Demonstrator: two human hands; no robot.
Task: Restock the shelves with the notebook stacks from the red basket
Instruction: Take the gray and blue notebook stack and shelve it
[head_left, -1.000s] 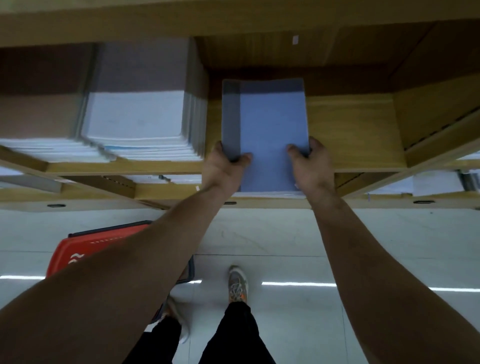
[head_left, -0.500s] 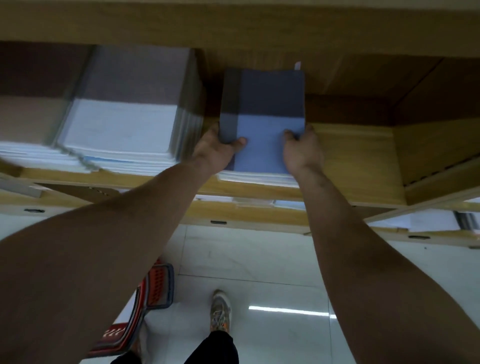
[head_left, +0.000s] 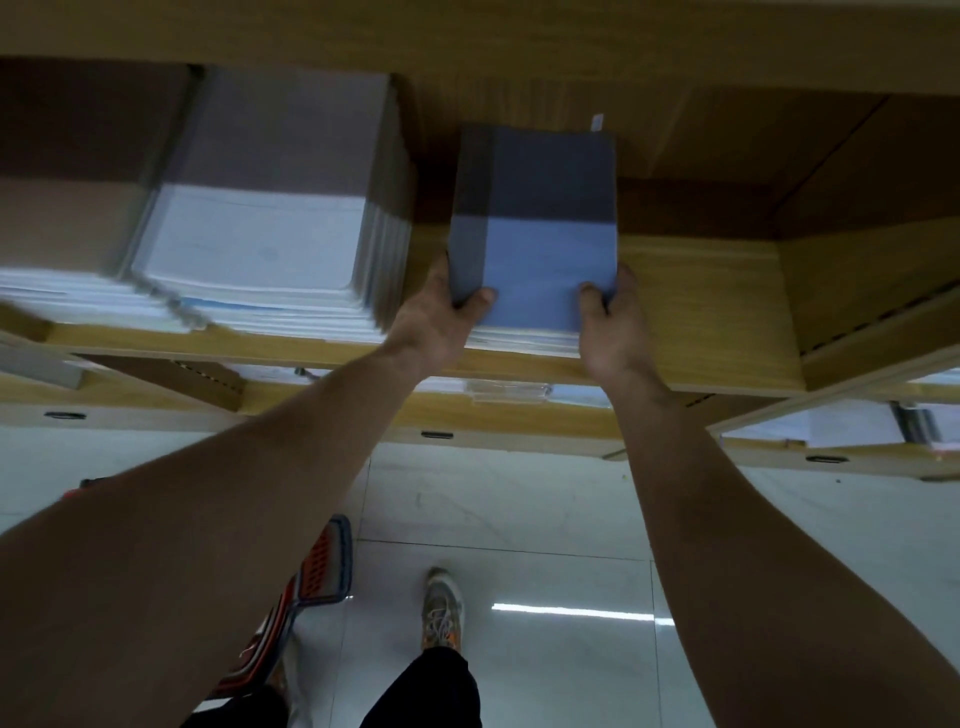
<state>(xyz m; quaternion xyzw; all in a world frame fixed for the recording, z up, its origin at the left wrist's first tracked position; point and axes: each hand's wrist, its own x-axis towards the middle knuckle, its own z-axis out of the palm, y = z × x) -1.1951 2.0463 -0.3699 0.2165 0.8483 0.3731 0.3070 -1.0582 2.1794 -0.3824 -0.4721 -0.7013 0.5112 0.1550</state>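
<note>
On the wooden shelf (head_left: 701, 317), at far left, a tall pile of white notebooks (head_left: 260, 234) is seen, with a lower brown-topped pile beside it, blurred. Just right of the tall pile, a blue notebook stack (head_left: 540, 260) is rested on the shelf board, its far half in shadow. Its near left corner is gripped by the left hand (head_left: 441, 322), thumb on top, and its near right corner is clasped likewise by the right hand (head_left: 613, 327). Bare board is left to the right of the stack. Below, on the pale floor (head_left: 519, 499), the red basket (head_left: 317, 571) is partly hidden by the left forearm.
</note>
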